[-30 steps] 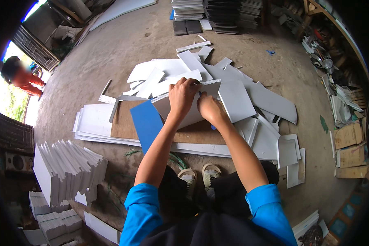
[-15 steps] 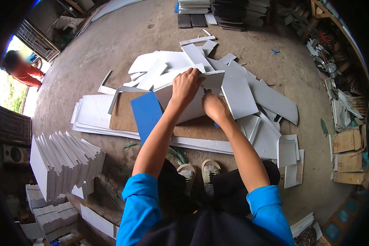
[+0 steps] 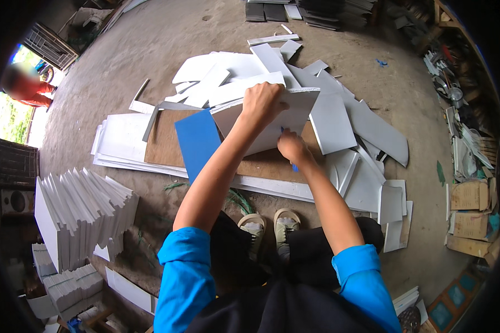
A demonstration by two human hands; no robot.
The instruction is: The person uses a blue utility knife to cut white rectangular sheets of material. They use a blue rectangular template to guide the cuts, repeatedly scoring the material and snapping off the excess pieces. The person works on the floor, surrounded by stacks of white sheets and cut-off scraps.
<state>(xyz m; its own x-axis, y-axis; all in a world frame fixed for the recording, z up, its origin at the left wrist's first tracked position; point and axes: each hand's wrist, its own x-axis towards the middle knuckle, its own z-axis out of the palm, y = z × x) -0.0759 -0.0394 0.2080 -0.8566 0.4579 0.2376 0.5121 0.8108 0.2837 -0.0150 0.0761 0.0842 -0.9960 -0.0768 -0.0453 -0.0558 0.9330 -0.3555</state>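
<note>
Apparently midway: left hand [image 3: 264,104] grips top edge of white panel [image 3: 268,132], tilted above brown board [image 3: 169,139], seemingly undivided; right hand [image 3: 293,147] closed round blue tool [image 3: 295,167]. Notched stack [image 3: 78,213], lower left, perhaps finished.

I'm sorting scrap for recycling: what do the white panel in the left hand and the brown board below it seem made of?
White panel: probably rigid foam plastic, smooth and matte, with a rough, pale upper edge. Brown board: likely plywood or hardboard, dull and apparently unpainted, given its mottled brown face; I can't tell which.
</note>
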